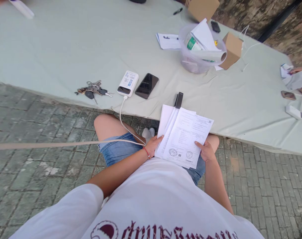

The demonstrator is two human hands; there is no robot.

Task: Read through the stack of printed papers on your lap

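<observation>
We hold a fanned stack of printed papers (183,136) over our lap, left hand (152,145) closed on its left edge, right hand (206,151) pinching the lower right, fingers (198,144) on top, surface (66,49) edge just beyond.

Soft, even daylight is falling across the scene; nothing is casting a hard shadow. The pale counter (66,43) is reading bright but not blowing out. The black phone (146,86) is catching a faint sheen. Wide-angle lens is bending the edges, corners smearing. Printed text on the papers (184,137) is staying too small to read.
</observation>
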